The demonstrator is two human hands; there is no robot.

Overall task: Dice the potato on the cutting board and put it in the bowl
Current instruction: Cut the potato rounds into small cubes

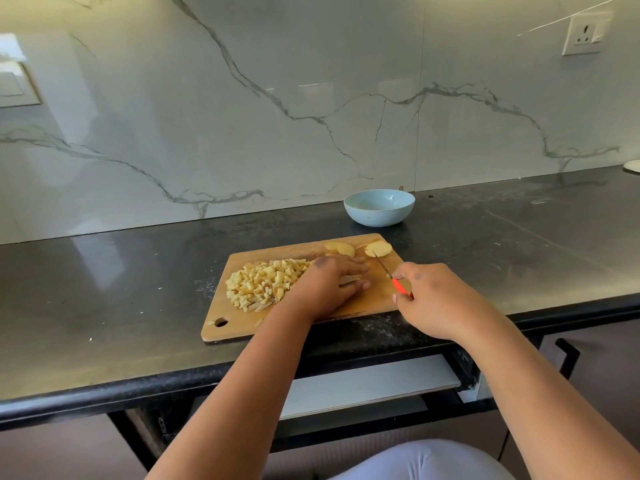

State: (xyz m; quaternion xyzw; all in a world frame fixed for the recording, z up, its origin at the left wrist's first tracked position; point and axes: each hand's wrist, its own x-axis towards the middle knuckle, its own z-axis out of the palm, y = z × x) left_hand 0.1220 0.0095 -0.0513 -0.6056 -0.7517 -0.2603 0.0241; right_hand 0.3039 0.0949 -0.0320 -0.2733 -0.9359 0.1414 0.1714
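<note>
A single wide-angle view from the person's head looks forward and down across the dark tabletop [138,278] toward a marble-patterned wall [242,98]. The wooden cutting board [242,329] lies near the centre of the frame, close below the camera, with both forearms reaching in from the bottom edge. The pale blue bowl [379,207] stands farther back against the wall. Straight lines bow toward the frame's edges. No second view covers the scene.
</note>
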